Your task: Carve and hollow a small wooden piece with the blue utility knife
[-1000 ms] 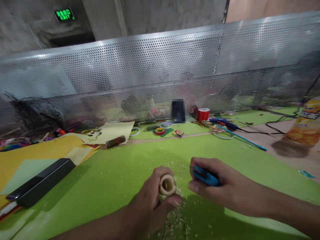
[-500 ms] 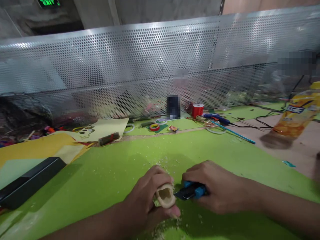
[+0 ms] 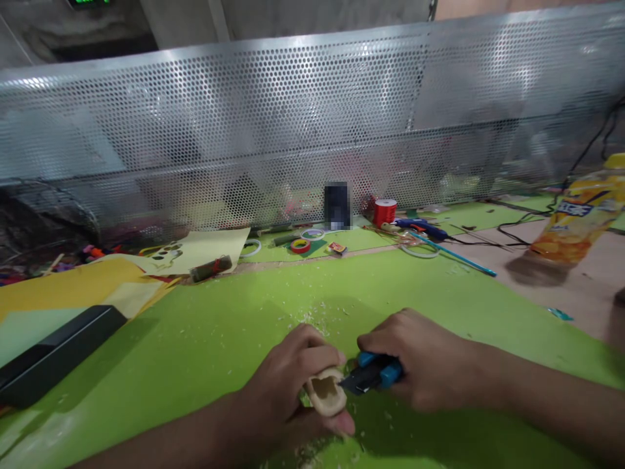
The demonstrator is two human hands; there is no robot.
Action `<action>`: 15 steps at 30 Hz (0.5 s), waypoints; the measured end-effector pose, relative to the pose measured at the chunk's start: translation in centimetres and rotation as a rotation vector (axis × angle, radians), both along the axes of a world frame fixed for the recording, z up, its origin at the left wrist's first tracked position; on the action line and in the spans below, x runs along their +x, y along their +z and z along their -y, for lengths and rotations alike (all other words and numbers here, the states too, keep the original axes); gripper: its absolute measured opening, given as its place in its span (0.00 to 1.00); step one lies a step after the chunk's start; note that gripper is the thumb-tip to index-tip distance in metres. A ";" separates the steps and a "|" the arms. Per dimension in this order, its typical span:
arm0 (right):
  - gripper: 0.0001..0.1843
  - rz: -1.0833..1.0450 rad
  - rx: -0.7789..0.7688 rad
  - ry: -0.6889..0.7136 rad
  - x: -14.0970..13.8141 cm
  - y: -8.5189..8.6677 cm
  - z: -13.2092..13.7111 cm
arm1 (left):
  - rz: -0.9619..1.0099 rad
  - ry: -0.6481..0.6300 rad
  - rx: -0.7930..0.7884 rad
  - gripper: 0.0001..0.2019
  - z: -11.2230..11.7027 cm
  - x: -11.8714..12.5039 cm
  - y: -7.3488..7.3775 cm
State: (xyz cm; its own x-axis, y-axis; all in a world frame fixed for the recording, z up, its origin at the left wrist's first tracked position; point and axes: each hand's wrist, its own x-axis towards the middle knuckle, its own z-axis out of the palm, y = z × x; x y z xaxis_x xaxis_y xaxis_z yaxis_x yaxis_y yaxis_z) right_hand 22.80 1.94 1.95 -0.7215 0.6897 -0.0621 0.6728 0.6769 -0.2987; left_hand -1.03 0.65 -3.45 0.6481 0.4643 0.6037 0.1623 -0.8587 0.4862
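Note:
My left hand (image 3: 288, 391) is closed round a short pale hollow bamboo piece (image 3: 326, 394), its open end turned towards me. My right hand (image 3: 424, 368) grips a blue and black utility knife (image 3: 374, 374), and the knife's tip rests against the rim of the bamboo piece. Both hands hover just above a green mat (image 3: 234, 326) strewn with pale shavings (image 3: 312, 319).
A black flat case (image 3: 53, 355) lies on yellow paper (image 3: 73, 293) at left. Tape rolls (image 3: 300, 246), a red spool (image 3: 385, 212), a blue glue gun (image 3: 420, 228) and cables lie at the back by the perforated metal screen (image 3: 293, 130). An orange drink bottle (image 3: 573, 218) stands at right.
My right hand has brought the knife leftward until its tip meets the bamboo rim. My left hand has tipped the piece slightly. The view has dropped a little.

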 end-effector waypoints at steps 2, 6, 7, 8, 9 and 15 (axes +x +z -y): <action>0.03 0.009 0.004 0.000 0.1 0.0 -0.1 | 0.003 0.001 -0.009 0.27 0.0 0.0 0.0; 0.04 0.010 0.025 0.011 0.2 0.0 -0.1 | 0.002 0.004 -0.030 0.26 0.1 0.0 -0.1; 0.04 0.008 0.031 0.014 0.3 0.0 -0.1 | 0.001 0.007 -0.035 0.26 0.0 0.0 -0.1; 0.04 0.007 0.034 0.016 0.3 0.1 -0.1 | 0.002 0.009 -0.037 0.26 0.0 0.0 -0.1; 0.04 0.006 0.036 0.016 0.3 0.1 -0.1 | 0.004 0.008 -0.038 0.26 0.0 0.1 -0.1; 0.05 -0.020 0.055 0.006 0.3 0.0 -0.2 | 0.000 -0.004 -0.059 0.24 0.0 0.3 0.3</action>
State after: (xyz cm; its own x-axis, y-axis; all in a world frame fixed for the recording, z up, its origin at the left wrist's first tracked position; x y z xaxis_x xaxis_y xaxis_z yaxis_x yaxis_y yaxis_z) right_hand 23.07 2.12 1.92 -0.7263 0.6873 -0.0100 0.6631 0.6966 -0.2739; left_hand -0.74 0.62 -3.11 0.6501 0.4964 0.5753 0.1586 -0.8291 0.5362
